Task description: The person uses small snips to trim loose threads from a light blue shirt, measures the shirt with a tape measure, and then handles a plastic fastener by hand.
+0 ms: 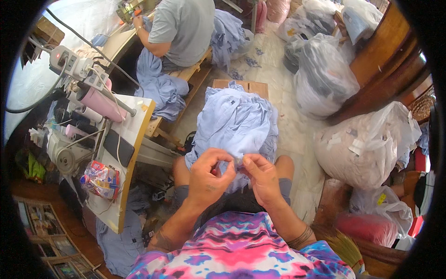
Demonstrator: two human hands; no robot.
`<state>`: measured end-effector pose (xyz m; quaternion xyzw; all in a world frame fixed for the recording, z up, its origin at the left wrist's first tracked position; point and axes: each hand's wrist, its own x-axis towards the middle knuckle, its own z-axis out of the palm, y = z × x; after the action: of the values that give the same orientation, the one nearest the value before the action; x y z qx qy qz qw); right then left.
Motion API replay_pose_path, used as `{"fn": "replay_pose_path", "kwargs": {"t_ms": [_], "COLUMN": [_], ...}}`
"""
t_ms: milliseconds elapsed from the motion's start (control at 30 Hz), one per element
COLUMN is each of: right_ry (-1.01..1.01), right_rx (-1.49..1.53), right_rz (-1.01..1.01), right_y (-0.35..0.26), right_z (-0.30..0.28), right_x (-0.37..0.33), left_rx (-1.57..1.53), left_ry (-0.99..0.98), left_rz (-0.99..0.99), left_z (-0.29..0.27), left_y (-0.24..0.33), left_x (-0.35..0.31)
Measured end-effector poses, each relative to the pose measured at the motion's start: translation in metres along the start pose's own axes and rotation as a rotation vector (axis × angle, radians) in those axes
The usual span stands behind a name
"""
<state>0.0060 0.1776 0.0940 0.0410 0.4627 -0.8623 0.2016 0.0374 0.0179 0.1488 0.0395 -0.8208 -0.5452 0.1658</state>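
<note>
A heap of light blue cloth [237, 118], apparently garments with small dark labels, lies in front of me over a wooden stool or bench [253, 87]. At its near edge my left hand [210, 174] is closed in a pinch on the cloth. A small dark red thing shows inside its curled fingers, too hidden to name. Close beside it, my right hand [261, 174] pinches the same cloth between thumb and forefinger. A small bit of fabric shows between the two sets of fingertips.
At left stands a sewing machine table [139, 139] with a phone [118, 147], a snack packet [101, 179] and thread cones [101, 101]. A co-worker [183, 32] sits ahead by more blue cloth [160, 86]. Filled plastic bags [367, 144] line the right side.
</note>
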Motion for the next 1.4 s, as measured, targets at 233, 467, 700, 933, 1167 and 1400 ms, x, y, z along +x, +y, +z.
{"fn": "replay_pose_path", "kwargs": {"t_ms": [233, 467, 700, 933, 1167, 1400], "right_ry": [0.014, -0.083, -0.07, -0.052, -0.085, -0.063], "right_rx": [0.049, 0.014, 0.013, 0.04, -0.001, -0.03], "right_rz": [0.054, 0.099, 0.068, 0.075, 0.11, 0.093], "right_y": [0.006, 0.02, 0.018, 0.021, 0.026, 0.028], "right_z": [0.001, 0.011, 0.01, 0.008, 0.007, 0.013], "right_x": [0.004, 0.006, 0.006, 0.01, 0.016, 0.007], "left_rx": [0.043, 0.078, 0.014, 0.112, 0.11, 0.155], "left_ry": [0.096, 0.01, -0.051, 0.146, 0.096, 0.061], "left_rz": [-0.174, -0.035, -0.066, -0.127, -0.164, 0.103], "left_z": [-0.054, -0.023, -0.017, -0.043, -0.052, -0.016], "left_y": [-0.043, -0.014, -0.016, -0.054, -0.04, -0.025], "left_x": [-0.025, -0.021, -0.01, -0.024, -0.046, -0.014]}}
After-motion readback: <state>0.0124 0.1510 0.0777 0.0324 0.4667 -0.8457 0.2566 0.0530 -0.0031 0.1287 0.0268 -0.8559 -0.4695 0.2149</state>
